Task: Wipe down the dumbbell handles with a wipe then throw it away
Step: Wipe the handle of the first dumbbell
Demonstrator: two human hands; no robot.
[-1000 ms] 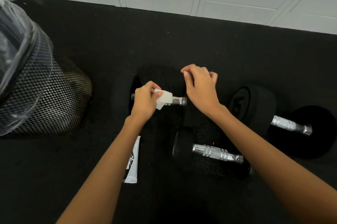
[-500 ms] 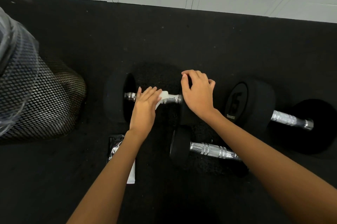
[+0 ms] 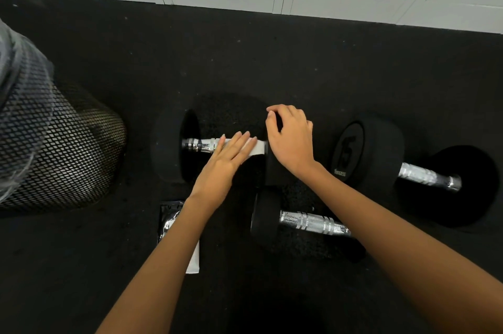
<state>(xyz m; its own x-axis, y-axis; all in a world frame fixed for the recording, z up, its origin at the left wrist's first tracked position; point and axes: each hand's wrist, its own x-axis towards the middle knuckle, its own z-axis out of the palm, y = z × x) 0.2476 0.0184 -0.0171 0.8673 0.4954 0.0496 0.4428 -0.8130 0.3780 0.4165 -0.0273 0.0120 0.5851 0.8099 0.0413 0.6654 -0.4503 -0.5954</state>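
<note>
My left hand [image 3: 226, 162] presses the wipe [image 3: 255, 147] flat-fingered onto the handle [image 3: 200, 144]; my right hand [image 3: 291, 140] curls on the weight head, steadying. Unpinched, the wipe could slip off.

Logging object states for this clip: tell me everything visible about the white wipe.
The wipe is a small white sheet, soft like cloth or damp paper, folded or wrapped over the right end of the far-left dumbbell's metal handle. Only a strip of it shows. The left hand lies over it with straight fingers pressing it onto the handle. The right hand steadies the dumbbell's right weight just beside it; whether it touches the wipe cannot be told.
</note>
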